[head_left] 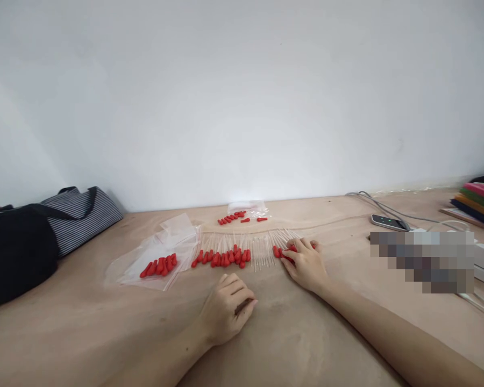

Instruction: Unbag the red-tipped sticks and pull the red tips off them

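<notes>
My right hand lies over the right end of a row of droppers, its thumb and fingers closed around red rubber bulbs. Thin clear tubes fan out behind those bulbs; the fingers hide how many are gripped. To the left in the same row are several droppers with red bulbs, tubes pointing to the wall. Bare clear tubes lie between the two groups. My left hand rests on the table in front of the row, fingers curled together, nothing visible in it.
Clear plastic bags lie at the left with loose red bulbs on them. Farther back are more red bulbs and a bag of tubes. A striped bag stands far left; a small device and cables lie right.
</notes>
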